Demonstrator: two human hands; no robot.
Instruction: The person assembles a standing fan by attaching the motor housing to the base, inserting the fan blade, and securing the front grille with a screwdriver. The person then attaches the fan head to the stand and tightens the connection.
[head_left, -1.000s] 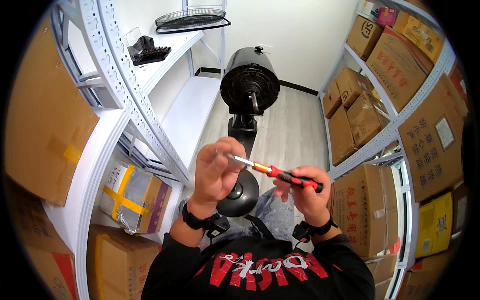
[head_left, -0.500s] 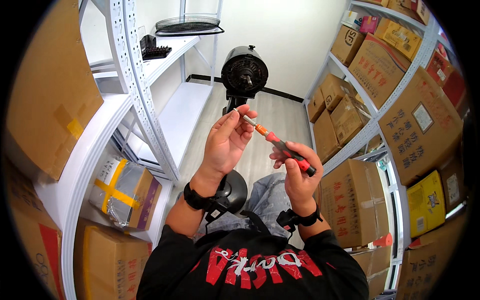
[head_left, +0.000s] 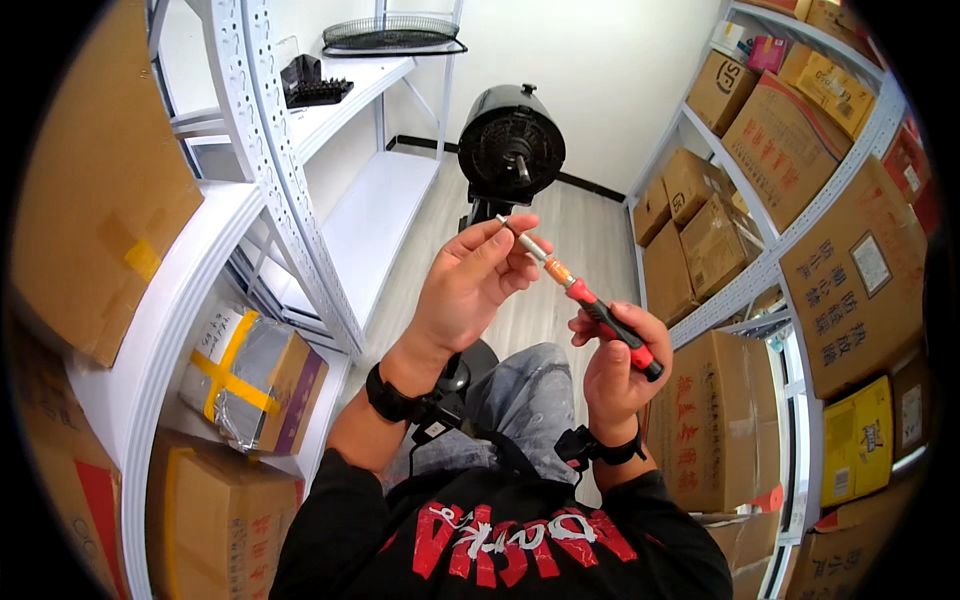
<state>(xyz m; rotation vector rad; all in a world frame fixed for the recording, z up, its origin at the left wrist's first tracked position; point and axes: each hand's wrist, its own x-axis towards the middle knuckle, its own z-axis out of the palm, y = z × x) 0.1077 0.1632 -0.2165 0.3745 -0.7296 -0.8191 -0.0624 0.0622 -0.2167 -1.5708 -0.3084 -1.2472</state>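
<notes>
My right hand [head_left: 622, 378] is closed around the red and black handle of a screwdriver [head_left: 581, 291], which has an orange collar and a silver shaft pointing up and to the left. At the shaft's end, the thumb and forefinger of my left hand [head_left: 462, 290] pinch a small silver screwdriver bit [head_left: 502, 219]. The fingers partly cover the bit, so I cannot tell how far it sits in the shaft. Just beyond my hands stands a black fan motor [head_left: 510, 150] with a bare metal spindle facing me, on a dark stand.
On the white shelf [head_left: 345, 112] at the far left lie an opened black bit case [head_left: 318, 90] and a round black fan grille [head_left: 392, 38]. Cardboard boxes [head_left: 775, 140] fill the right rack. More boxes [head_left: 225, 520] and a plastic-wrapped carton [head_left: 245, 385] sit on the left shelves.
The view has shifted slightly, so the motor and shelves sit a little farther right. Both hands keep their hold on the screwdriver and the bit.
</notes>
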